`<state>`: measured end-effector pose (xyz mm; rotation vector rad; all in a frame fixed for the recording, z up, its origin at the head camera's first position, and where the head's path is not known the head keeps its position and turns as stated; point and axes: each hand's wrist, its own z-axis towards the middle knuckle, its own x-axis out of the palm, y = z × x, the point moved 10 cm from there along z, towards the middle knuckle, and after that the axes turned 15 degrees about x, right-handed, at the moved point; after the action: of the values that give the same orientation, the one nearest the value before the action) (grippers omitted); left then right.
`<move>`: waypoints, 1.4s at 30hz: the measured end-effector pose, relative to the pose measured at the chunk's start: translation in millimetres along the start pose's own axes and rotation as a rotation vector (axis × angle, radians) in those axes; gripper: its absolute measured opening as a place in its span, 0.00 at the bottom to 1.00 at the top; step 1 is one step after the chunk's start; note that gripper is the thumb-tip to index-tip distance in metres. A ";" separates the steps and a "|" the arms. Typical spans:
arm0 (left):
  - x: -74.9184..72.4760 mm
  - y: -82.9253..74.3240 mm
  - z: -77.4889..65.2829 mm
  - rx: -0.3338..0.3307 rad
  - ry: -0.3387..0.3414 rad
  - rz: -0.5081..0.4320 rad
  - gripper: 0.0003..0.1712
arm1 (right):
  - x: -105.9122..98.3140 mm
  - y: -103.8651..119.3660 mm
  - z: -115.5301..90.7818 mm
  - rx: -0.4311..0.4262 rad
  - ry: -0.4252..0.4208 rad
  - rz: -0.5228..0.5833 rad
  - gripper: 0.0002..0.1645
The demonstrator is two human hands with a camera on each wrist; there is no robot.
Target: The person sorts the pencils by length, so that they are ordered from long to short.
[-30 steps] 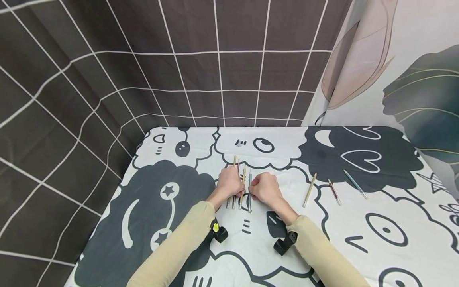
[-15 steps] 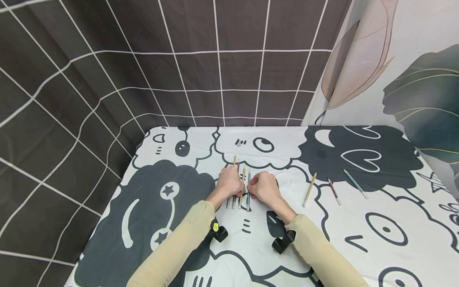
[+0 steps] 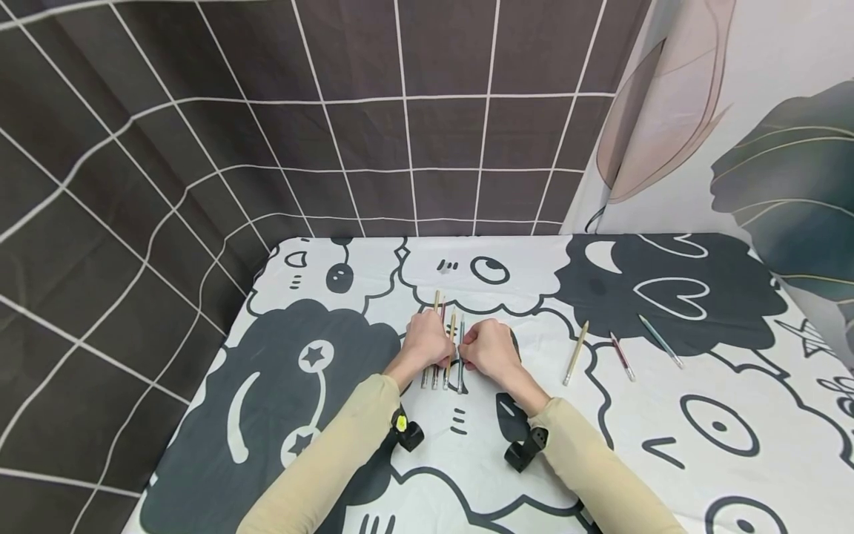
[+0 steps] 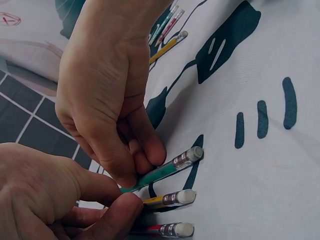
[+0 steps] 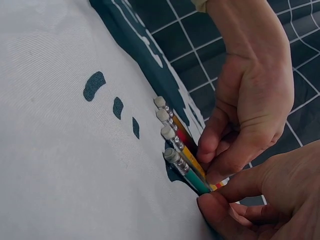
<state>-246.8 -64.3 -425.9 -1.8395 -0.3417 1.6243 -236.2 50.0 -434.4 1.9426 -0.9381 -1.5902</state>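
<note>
A row of pencils with eraser ends lies side by side on the printed cloth between both hands. My right hand [image 3: 490, 345] pinches a green pencil [image 5: 196, 181] at the row's right end. Just left of it is a yellow pencil [image 5: 193, 162], its shaft pinched between the thumb and finger of my left hand [image 3: 427, 340]. Farther left in the row come a red pencil [image 5: 180, 135] and an orange-yellow pencil [image 5: 178, 123], both partly covered by the left hand. In the left wrist view the green pencil's eraser end sticks out slightly beyond the others.
To the right lie three separate pencils: a yellow one [image 3: 577, 353], a red one [image 3: 623, 357] and a blue-green one [image 3: 661, 342]. A dark gridded curtain [image 3: 447, 133] hangs behind the cloth-covered table [image 3: 520, 482] and along its left side.
My right hand has shifted slightly left, bringing the green pencil closer to the yellow one. The left hand has stayed in place over the row.
</note>
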 end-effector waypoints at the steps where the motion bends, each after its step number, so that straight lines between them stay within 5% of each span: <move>1: 0.0 0.1 0.0 0.000 -0.001 0.000 0.15 | 0.0 0.0 0.1 -0.002 -0.001 -0.002 0.07; 26: -1.2 5.3 -0.4 -0.067 -0.008 -0.021 0.11 | -3.0 0.2 -1.4 -0.018 -0.005 0.012 0.06; 42: -6.3 -0.7 -5.2 -0.016 -0.016 -0.049 0.14 | -4.8 -1.1 -3.0 -0.009 0.020 0.030 0.06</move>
<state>-242.9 -69.0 -420.4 -1.8169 -0.4053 1.6082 -233.4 54.1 -431.4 1.9262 -0.9457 -1.5531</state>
